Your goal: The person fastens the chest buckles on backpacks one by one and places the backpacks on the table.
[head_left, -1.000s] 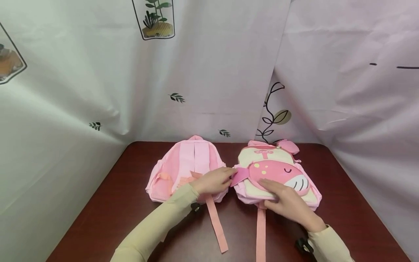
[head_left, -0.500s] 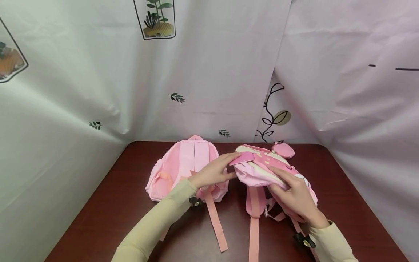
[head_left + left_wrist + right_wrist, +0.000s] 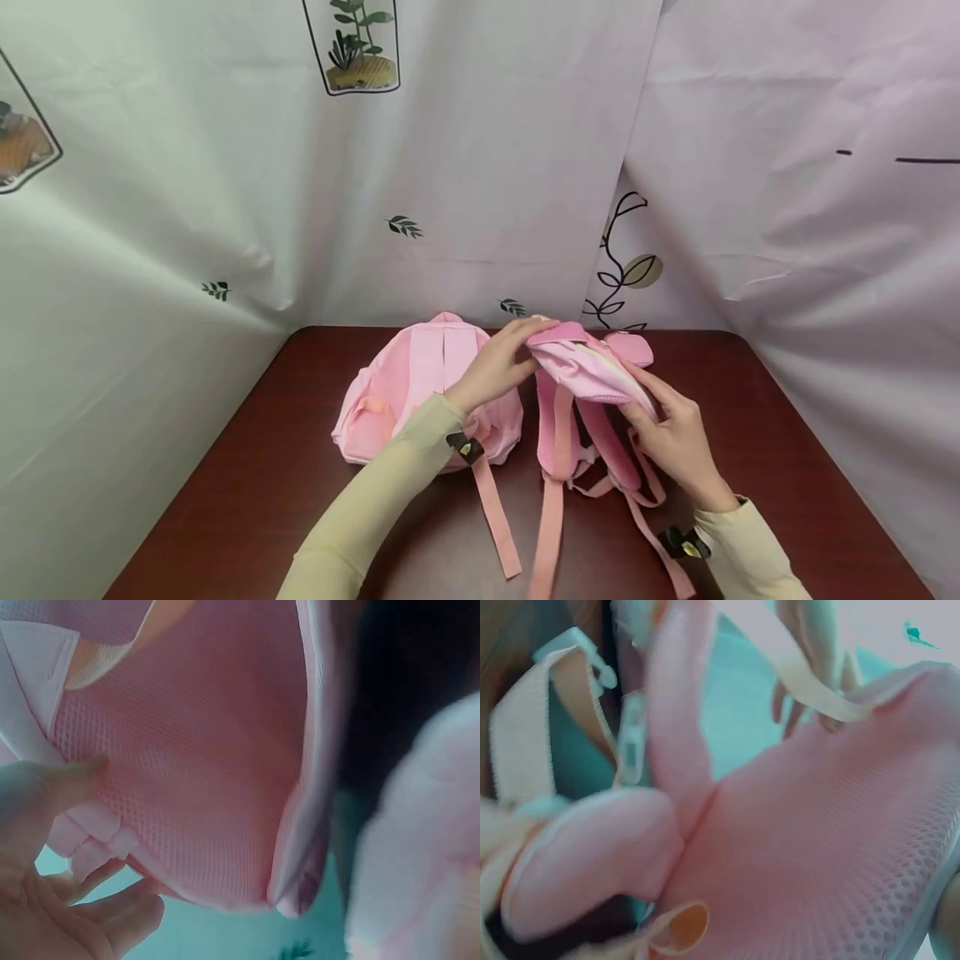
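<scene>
Both hands hold up a small pink backpack (image 3: 588,375), tilted with its bottom side toward me. My left hand (image 3: 498,362) grips its left edge; in the left wrist view the thumb lies on the pink mesh back panel (image 3: 195,780) and the fingers are behind. The right hand (image 3: 675,433) holds the lower right corner. Shoulder straps (image 3: 557,425) and webbing ends hang beneath the bag to the table. The right wrist view shows the mesh back, a padded strap (image 3: 592,855) and a plastic buckle (image 3: 632,739). The whale on the front is mostly hidden.
A second pink backpack (image 3: 442,367) lies on the left of the dark red table (image 3: 247,467), straps up, one webbing strap (image 3: 497,521) trailing toward me. A small pink pouch (image 3: 630,347) hangs by the held bag's far side. White printed cloth (image 3: 487,167) surrounds the table.
The right backpack was lying flat with its whale front up. Both hands have raised it and tipped its lower side up, so its straps now dangle. The left backpack stays put.
</scene>
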`<state>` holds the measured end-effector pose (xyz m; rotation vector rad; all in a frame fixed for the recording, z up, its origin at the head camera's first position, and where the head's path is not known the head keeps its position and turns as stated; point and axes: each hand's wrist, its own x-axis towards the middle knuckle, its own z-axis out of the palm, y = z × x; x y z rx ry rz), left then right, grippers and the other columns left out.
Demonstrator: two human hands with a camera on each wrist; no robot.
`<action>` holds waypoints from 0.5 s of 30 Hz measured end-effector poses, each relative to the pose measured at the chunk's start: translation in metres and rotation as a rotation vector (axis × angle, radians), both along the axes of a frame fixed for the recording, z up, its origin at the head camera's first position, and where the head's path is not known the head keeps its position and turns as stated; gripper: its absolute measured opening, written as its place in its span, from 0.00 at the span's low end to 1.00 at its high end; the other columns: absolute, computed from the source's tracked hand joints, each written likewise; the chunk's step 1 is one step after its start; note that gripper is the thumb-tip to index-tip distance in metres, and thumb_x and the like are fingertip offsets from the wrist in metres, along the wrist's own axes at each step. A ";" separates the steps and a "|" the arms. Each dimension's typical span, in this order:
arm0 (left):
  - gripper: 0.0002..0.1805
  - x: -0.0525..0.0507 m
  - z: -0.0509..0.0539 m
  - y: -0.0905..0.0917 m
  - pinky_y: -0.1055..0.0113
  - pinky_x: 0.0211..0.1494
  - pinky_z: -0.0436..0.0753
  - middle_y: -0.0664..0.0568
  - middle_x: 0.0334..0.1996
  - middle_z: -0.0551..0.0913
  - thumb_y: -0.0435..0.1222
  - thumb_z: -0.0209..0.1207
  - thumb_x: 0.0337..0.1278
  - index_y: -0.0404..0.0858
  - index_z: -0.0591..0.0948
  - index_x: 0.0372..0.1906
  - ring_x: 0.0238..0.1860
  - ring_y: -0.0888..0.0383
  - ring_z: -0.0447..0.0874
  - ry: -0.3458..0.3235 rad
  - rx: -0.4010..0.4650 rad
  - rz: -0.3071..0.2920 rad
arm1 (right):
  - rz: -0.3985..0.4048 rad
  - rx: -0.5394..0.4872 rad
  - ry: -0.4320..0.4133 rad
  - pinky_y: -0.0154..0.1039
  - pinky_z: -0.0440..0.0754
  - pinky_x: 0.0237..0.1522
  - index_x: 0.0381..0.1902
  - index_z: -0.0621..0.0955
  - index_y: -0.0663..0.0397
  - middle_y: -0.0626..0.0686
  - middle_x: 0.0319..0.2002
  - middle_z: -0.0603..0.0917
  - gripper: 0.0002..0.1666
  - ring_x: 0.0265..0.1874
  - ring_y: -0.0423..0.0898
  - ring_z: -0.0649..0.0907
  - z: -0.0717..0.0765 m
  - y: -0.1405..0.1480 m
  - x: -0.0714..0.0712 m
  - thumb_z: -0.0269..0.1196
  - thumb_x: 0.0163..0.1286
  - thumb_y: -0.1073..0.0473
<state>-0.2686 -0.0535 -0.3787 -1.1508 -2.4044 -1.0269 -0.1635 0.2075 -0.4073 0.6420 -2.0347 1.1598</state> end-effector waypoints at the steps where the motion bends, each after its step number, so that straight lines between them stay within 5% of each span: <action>1: 0.31 -0.001 0.004 0.002 0.55 0.71 0.69 0.47 0.68 0.73 0.31 0.65 0.63 0.46 0.74 0.70 0.70 0.53 0.69 0.001 0.008 0.013 | 0.004 -0.027 -0.001 0.22 0.77 0.45 0.62 0.80 0.64 0.50 0.53 0.85 0.33 0.45 0.28 0.81 -0.001 -0.001 -0.001 0.70 0.56 0.78; 4: 0.31 -0.004 0.016 0.007 0.53 0.62 0.76 0.45 0.68 0.72 0.29 0.62 0.62 0.48 0.75 0.70 0.63 0.49 0.75 0.001 0.020 0.038 | 0.030 -0.107 -0.004 0.24 0.75 0.53 0.63 0.79 0.66 0.43 0.58 0.82 0.31 0.52 0.33 0.80 -0.003 -0.003 -0.004 0.68 0.59 0.77; 11: 0.30 -0.012 0.037 0.016 0.50 0.56 0.79 0.43 0.69 0.71 0.27 0.60 0.60 0.49 0.76 0.67 0.57 0.47 0.80 0.058 -0.013 0.075 | 0.155 -0.286 -0.106 0.20 0.75 0.37 0.68 0.72 0.67 0.41 0.58 0.79 0.34 0.39 0.31 0.78 -0.008 -0.015 -0.005 0.59 0.63 0.83; 15: 0.27 -0.014 0.048 0.022 0.51 0.56 0.79 0.43 0.69 0.70 0.27 0.61 0.62 0.47 0.78 0.65 0.60 0.47 0.78 0.109 -0.023 0.066 | 0.273 -0.404 -0.186 0.24 0.77 0.51 0.69 0.69 0.62 0.46 0.60 0.76 0.35 0.52 0.36 0.78 -0.013 -0.021 -0.007 0.55 0.65 0.83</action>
